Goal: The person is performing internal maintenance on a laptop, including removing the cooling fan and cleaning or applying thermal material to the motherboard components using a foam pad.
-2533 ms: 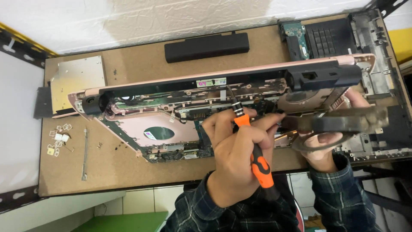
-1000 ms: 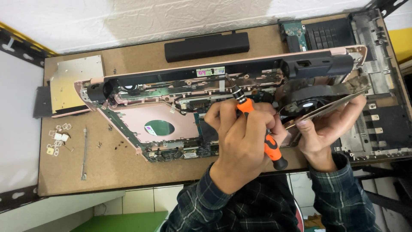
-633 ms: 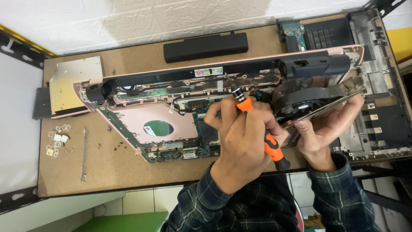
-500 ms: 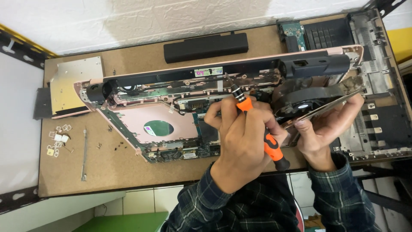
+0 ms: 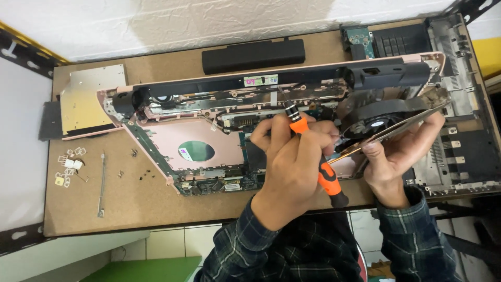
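Already well stripped, an open pink laptop (image 5: 209, 141) lies on a brown table (image 5: 146, 203), with its battery (image 5: 253, 55), drive (image 5: 91, 102) and loose screws (image 5: 130, 172) set aside. Its board seems not yet freed. Left hand (image 5: 292, 162) curls its fingers around an orange screwdriver (image 5: 313, 154), tip among the parts. Right hand (image 5: 402, 151) pinches a fan (image 5: 378, 122) plate, lifted at a tilt.

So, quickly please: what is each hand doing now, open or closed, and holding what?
Left hand: closed on the orange and black screwdriver.
Right hand: closed on the black cooling fan, lifted above the pink laptop chassis.
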